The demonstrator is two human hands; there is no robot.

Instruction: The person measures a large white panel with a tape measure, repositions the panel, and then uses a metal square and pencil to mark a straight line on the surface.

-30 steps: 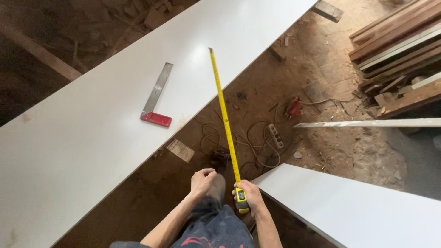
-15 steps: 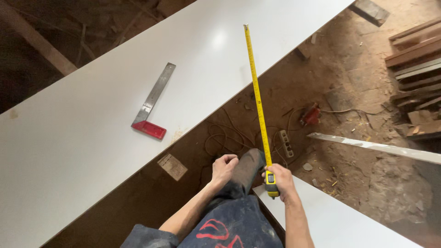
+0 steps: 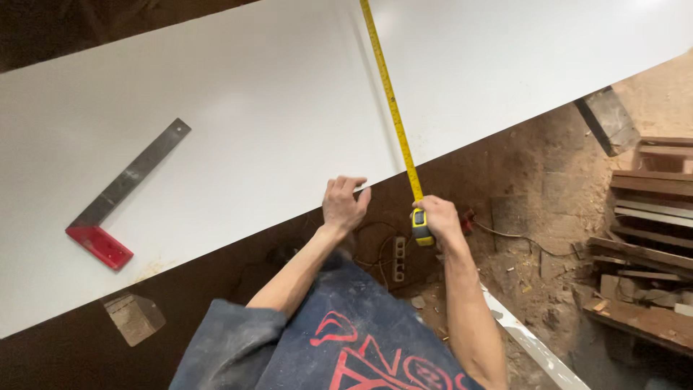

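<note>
A large white board [image 3: 238,137] lies across the view. My right hand [image 3: 437,219] grips a yellow tape measure case [image 3: 421,231] just off the board's near edge. Its yellow blade [image 3: 390,101] runs up across the board and out of the top of the view. My left hand [image 3: 343,204] hovers at the board's near edge, fingers curled and apart, holding nothing. A steel try square with a red handle [image 3: 115,198] lies flat on the board to the left, away from both hands.
Below the board is a dusty dirt floor with a white power strip [image 3: 398,258] and cables. Stacked wood planks [image 3: 646,238] lie at the right. A small wood block [image 3: 135,318] sits at the lower left. A narrow white strip [image 3: 530,343] lies by my right arm.
I have moved closer to the board. Both hands came up to its near edge, the right one carrying the tape case. The try square has stayed in place.
</note>
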